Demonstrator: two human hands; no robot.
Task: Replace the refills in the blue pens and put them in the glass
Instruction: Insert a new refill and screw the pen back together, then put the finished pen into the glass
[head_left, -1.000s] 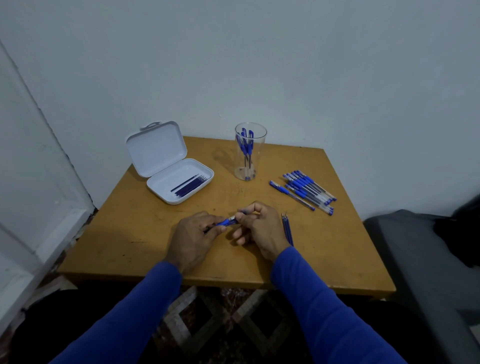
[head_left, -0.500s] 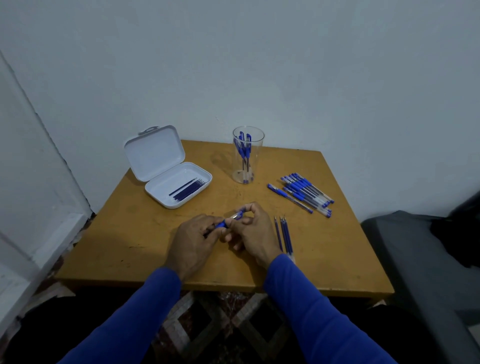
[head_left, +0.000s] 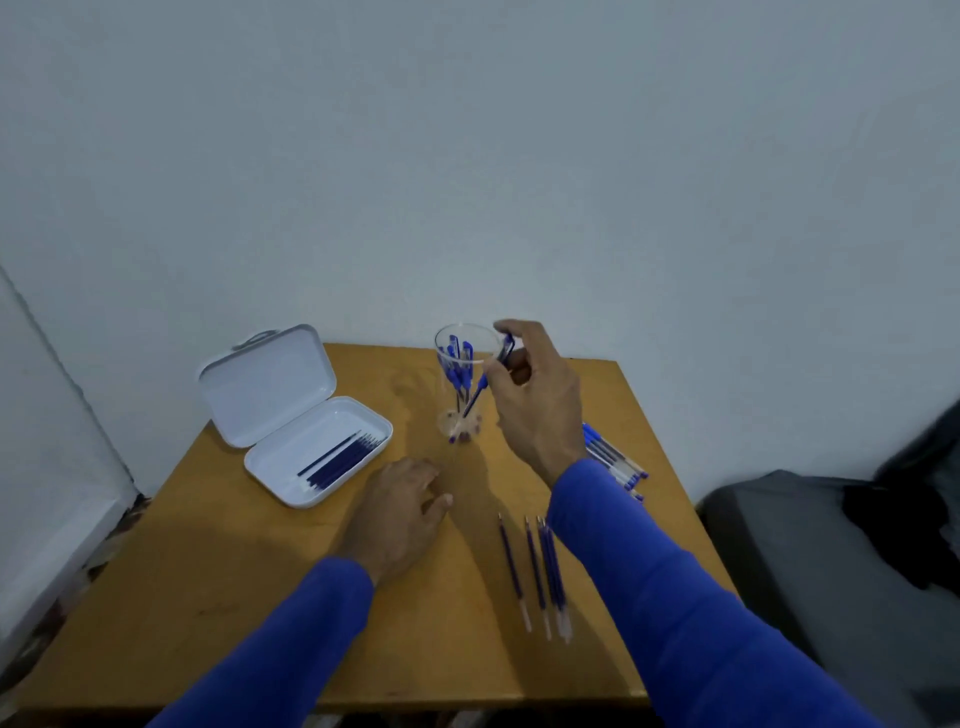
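Your right hand (head_left: 535, 395) is pinching a blue pen (head_left: 485, 382) in its fingers at the glass (head_left: 462, 384) rim, several pens already inside. Left hand (head_left: 402, 506) is resting relaxed on the bench (head_left: 249, 597). Pile of unfinished pens (head_left: 615, 462) is waiting beside your right arm.

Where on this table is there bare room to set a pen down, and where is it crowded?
Free: the near-left table corner, bordered by the white case and left hand; also the strip between case and glass. Crowded: the right side, with loose refills, the pen pile, and the right hand holding a pen at the glass.
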